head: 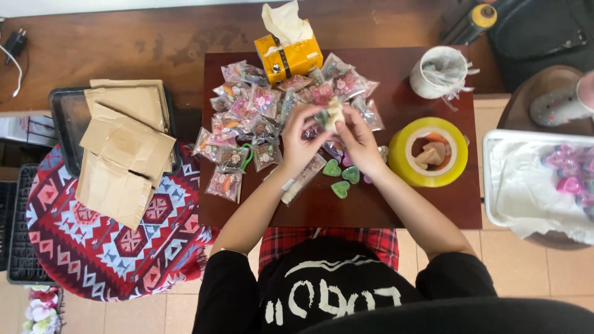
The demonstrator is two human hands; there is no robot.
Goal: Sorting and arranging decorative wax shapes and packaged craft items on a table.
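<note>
Both my hands meet over the middle of a small dark red table [408, 204]. My left hand [301, 141] and my right hand [357, 143] pinch a small cream-coloured piece with a green bit [332, 113] between their fingertips. Behind them lies a heap of several clear packets with small coloured items [250, 117]. Three green heart-shaped pieces [341, 176] lie on the table just below my hands. A long clear packet [304, 179] rests under my left wrist.
A yellow tissue box [289, 57] stands at the table's back. A white cup [438, 72] and a yellow roll holding brown pieces [429, 151] sit on the right. Brown paper envelopes [124, 148] lie on a tray at left. A white tray with pink pieces [538, 179] is at far right.
</note>
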